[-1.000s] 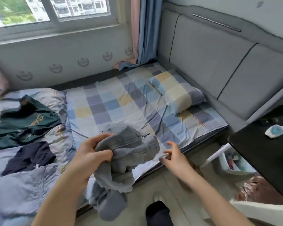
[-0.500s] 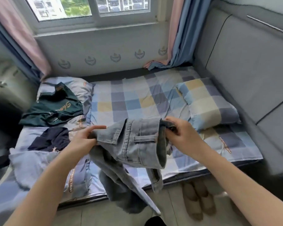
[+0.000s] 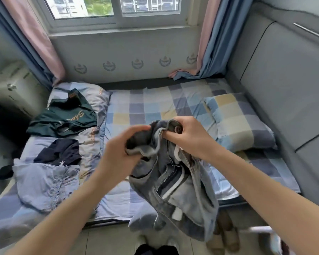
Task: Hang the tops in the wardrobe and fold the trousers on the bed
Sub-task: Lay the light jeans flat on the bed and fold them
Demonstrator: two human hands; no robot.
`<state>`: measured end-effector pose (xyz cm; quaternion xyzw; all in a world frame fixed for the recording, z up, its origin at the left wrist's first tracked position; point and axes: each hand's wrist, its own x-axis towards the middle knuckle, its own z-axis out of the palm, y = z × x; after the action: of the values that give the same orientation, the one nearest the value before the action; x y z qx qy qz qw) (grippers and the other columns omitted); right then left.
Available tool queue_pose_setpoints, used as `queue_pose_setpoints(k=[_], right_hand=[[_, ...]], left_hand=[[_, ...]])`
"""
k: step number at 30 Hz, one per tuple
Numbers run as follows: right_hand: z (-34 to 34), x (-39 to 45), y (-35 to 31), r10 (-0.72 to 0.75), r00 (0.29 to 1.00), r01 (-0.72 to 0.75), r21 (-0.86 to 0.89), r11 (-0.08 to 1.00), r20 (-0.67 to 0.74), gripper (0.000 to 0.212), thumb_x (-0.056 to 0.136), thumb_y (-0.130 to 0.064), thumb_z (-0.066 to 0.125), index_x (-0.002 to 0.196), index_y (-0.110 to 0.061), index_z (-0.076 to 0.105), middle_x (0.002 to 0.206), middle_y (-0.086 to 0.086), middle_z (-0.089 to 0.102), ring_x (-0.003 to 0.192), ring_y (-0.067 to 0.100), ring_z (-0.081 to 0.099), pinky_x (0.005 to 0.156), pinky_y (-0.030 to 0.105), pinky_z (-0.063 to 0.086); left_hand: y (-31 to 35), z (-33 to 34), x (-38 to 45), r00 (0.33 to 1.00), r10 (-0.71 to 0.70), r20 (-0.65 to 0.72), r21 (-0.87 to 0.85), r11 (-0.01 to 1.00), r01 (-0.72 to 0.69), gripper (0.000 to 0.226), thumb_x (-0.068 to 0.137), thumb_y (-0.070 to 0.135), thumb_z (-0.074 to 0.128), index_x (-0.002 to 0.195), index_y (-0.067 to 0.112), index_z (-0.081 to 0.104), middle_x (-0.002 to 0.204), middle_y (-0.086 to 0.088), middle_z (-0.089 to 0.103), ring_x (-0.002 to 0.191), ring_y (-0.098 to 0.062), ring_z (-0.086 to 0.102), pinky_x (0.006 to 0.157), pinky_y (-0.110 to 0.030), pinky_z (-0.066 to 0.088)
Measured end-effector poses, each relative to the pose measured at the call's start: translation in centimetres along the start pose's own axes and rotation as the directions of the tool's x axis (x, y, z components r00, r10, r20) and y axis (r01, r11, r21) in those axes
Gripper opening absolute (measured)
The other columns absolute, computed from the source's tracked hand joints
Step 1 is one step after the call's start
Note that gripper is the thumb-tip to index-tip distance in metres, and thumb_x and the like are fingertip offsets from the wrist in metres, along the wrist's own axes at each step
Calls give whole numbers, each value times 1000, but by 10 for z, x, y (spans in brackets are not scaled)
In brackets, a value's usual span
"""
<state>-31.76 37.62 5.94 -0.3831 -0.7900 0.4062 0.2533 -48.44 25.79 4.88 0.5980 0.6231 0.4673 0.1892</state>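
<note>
I hold a pair of grey-blue jeans (image 3: 175, 188) up over the near edge of the bed (image 3: 155, 107). My left hand (image 3: 122, 151) grips the bunched waistband on the left. My right hand (image 3: 190, 137) pinches the waistband beside its metal button. The open zip faces me and the legs hang down past the bed edge toward the floor. On the left of the bed lie a dark green top (image 3: 64, 118), a navy garment (image 3: 61, 151) and a light blue garment (image 3: 44, 183).
A checked pillow (image 3: 241, 124) lies at the right by the grey padded headboard (image 3: 284, 80). A second pillow (image 3: 92, 94) sits under the green top. Curtains hang on both sides of the window. Slippers (image 3: 226, 236) stand on the floor below the bed edge.
The view has swung left. My hands have brought the jeans' waistband together, and the right hand has shifted to the button end; the jeans now hang with the open fly facing me.
</note>
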Motion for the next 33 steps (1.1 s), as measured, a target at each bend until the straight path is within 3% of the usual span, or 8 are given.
queue_pose_setpoints(k=[5,9,12,14,17,25,28,33], right_hand=[[-8,-26,39,30,993,-41,-99,994,-113,55,72,-34,82,116,-23,51,94,-1,60,83,10,57,74,18,45],[17,-59,72,-436,863,221,-585,781,-255,30,89,-8,61,114,-13,47,102,5,47,92,24,48,85,33,37],[50,-83,95,-704,680,613,-687,391,206,20,96,-6,40,100,-17,56,103,3,57,99,23,53,92,35,40],[63,-85,115,-576,652,674,-725,141,494,25,89,-12,50,106,-24,64,115,-2,64,115,21,57,100,40,37],[60,-64,130,-223,767,611,-791,-37,602,50,67,-28,73,116,-36,67,126,-11,64,125,16,55,103,48,28],[87,-23,144,6,740,663,-728,-178,673,41,59,-46,78,99,-40,75,97,-19,73,99,1,67,98,37,33],[80,-11,151,26,772,634,-768,-93,635,38,41,-45,85,78,-40,78,73,-16,72,81,3,69,94,36,40],[22,37,124,-131,796,597,-802,10,591,26,31,-21,89,43,-22,67,54,-4,60,64,18,66,88,46,41]], left_hand=[[10,-40,36,994,100,-43,79,992,-97,51,73,-14,74,90,34,70,91,23,72,84,4,66,80,-11,48],[17,-57,61,989,150,5,126,981,-149,51,72,-13,75,86,36,70,92,24,71,84,3,66,81,-11,49],[20,-70,73,980,193,39,133,971,-197,49,70,-12,77,84,35,70,90,19,72,83,2,66,82,-14,50],[23,-81,80,977,202,76,138,968,-210,46,70,-10,79,84,33,71,92,12,73,83,-3,68,83,-16,52],[27,-100,85,971,217,103,156,960,-231,42,70,-6,81,86,31,72,95,12,73,83,-2,69,83,-16,53],[29,-135,71,977,186,99,207,957,-203,34,65,2,84,85,26,71,90,19,72,77,6,65,78,-9,49],[23,-150,61,973,219,76,232,945,-231,24,65,16,79,86,23,70,90,31,69,80,13,63,79,-3,44],[-25,-193,53,974,176,146,432,874,-223,21,73,9,77,87,22,70,86,3,68,80,-6,61,78,-14,46]])
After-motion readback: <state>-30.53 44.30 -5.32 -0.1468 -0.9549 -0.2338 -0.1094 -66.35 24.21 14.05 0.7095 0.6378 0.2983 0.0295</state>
